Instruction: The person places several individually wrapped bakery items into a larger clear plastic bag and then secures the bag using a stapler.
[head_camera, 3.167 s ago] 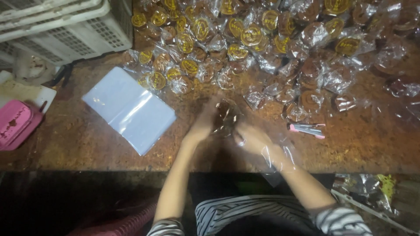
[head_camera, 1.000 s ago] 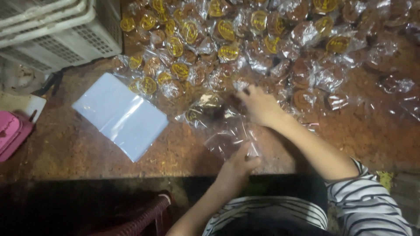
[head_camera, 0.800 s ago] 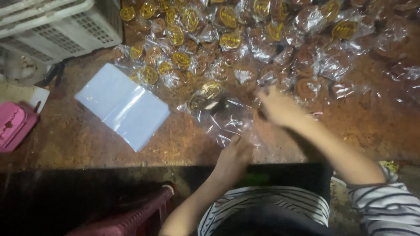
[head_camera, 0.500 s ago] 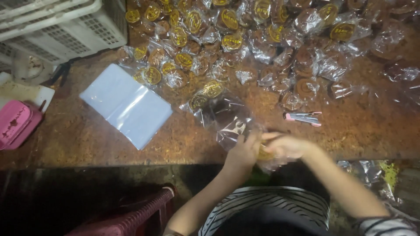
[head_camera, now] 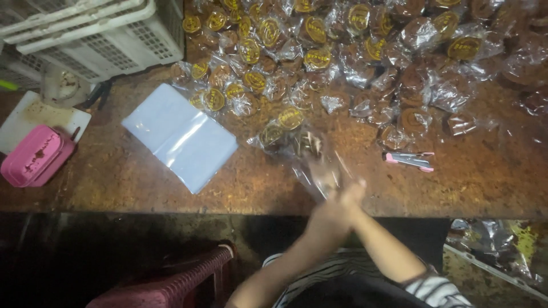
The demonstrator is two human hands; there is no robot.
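Worn, mottled brown desk (head_camera: pixel 485 188) under dim warm light. White slatted crate (head_camera: pixel 97 34) at its far left corner. Reddish plastic stool (head_camera: pixel 171 282), probably, below the near edge; dark floor.

hands: 2, left hand (head_camera: pixel 322 219), right hand (head_camera: pixel 349 197) | stack of clear bags (head_camera: pixel 180 136): 1 | pink stapler (head_camera: pixel 409 160): 1 | pink box (head_camera: pixel 35 156): 1 | white plastic crate (head_camera: pixel 103 31): 1 | red stool (head_camera: pixel 171 282): 1 | wrapped round sweets (head_camera: pixel 319 57): several dozen, uncountable

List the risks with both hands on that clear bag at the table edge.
The clear bag is held by the left hand and right hand right at the table edge; its contents might spill to the floor. The pink stapler nearby might get knocked.
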